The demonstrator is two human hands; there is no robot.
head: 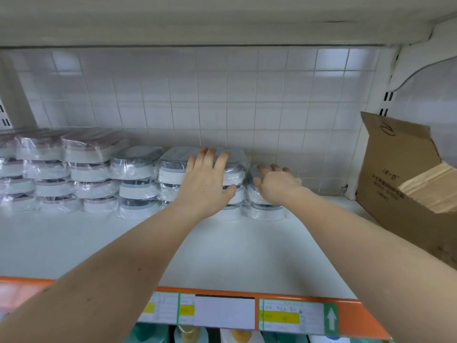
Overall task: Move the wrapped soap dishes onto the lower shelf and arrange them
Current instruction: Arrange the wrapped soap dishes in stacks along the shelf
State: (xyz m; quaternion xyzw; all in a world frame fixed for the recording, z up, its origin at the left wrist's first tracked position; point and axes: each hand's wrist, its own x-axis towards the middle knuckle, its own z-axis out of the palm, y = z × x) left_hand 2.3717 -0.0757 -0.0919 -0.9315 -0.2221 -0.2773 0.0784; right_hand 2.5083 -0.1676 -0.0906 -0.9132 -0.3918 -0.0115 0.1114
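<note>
Wrapped soap dishes stand in stacks along the back of the white shelf [222,248]. Pink-topped stacks [86,169] fill the left, grey-blue-topped stacks [136,179] the middle. My left hand [207,181] lies flat with spread fingers against the front and top of a tall grey-blue stack [173,164]. My right hand [274,184] rests with relaxed fingers on top of the lower rightmost stack [267,212], two dishes showing beneath it. Clear plastic wrap covers every dish.
An open cardboard box [395,174] sits on the shelf at the right. A white tiled wall [222,100] backs the shelf, with another shelf overhead. An orange price strip [353,310] with labels edges the front. Bottles show below it.
</note>
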